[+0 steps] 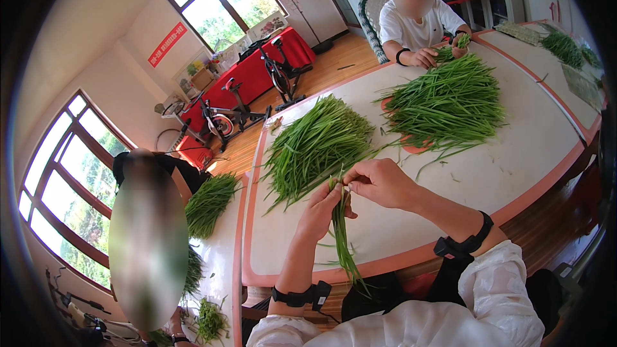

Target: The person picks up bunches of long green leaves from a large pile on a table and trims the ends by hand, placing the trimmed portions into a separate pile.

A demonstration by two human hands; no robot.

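Observation:
A small bunch of garlic chives (341, 236) is gripped in my left hand (322, 205), its long leaves hanging down past the table edge. The thumb and fingertips of my right hand (383, 184) pinch at the upper ends of this bunch, close to the left thumb. What exactly lies between the right fingertips is too small to tell apart. Just beyond my hands, a large pile of garlic chives (315, 142) rests on the white table (462, 188) with a pinkish border. Another big pile (446, 99) lies farther right, partly over orange-red pieces.
Across the table a person (419, 24) in a white shirt handles chives. At the left a second person (166, 168) works by another table with chive heaps (209, 205). Trimmings (209, 318) lie there. More greens (564, 48) are at the far right. Exercise bikes (236, 106) stand behind.

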